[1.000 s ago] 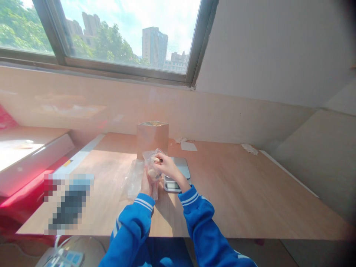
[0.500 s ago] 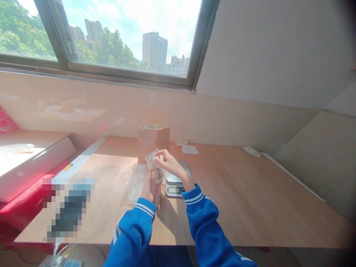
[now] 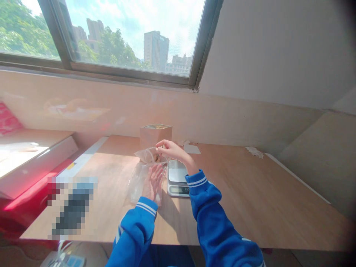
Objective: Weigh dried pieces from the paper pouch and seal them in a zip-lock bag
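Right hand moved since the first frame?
Yes. Against the box, the right hand has risen and shifted slightly right, so it now sits higher above the scale.

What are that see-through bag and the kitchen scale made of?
The see-through bag looks like thin clear plastic: it creases and glints. The kitchen scale seems to have a steel platform, grey and shiny, on a plastic body, though glare leaves that open.

blue jacket sleeves (image 3: 215, 222) | white double-striped cuffs (image 3: 196, 181) | white stripe on left sleeve (image 3: 118, 234)
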The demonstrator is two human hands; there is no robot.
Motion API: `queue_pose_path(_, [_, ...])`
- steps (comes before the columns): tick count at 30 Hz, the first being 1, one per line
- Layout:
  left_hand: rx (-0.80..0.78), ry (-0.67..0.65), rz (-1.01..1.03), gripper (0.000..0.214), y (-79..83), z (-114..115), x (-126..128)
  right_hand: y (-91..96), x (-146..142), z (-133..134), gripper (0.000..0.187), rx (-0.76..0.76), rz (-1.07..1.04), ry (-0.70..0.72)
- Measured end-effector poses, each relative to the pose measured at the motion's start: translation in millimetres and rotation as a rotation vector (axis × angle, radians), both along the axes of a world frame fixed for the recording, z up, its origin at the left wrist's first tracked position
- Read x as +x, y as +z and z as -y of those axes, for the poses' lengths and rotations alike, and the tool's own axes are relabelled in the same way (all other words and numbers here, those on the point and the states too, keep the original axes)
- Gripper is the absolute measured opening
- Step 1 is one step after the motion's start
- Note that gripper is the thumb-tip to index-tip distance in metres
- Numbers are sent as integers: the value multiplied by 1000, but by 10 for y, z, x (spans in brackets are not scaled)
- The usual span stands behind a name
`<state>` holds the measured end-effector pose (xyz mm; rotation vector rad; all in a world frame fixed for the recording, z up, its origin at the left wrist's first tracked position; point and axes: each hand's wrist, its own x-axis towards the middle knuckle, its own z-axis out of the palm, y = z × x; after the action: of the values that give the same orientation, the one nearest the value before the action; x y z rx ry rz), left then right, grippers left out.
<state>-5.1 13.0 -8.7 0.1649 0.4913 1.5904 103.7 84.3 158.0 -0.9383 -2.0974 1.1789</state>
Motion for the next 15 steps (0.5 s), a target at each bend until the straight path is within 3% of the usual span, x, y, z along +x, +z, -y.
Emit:
queue_pose_path(4, [-44, 10, -21, 41, -4, -30, -3, 22, -37, -6, 30, 151, -107, -46])
queue_pose_path(9, [-91, 38, -39, 32, 84, 0, 9, 312, -229, -260, 29, 469, -358, -197])
queue_pose_path(12, [-99, 64, -58, 28, 132, 37, 11, 361, -361, -553, 25, 602, -286, -144])
queue_pose_path(15, [-125, 68, -82, 27, 150, 53, 10, 271, -441, -799, 20, 670, -89, -94])
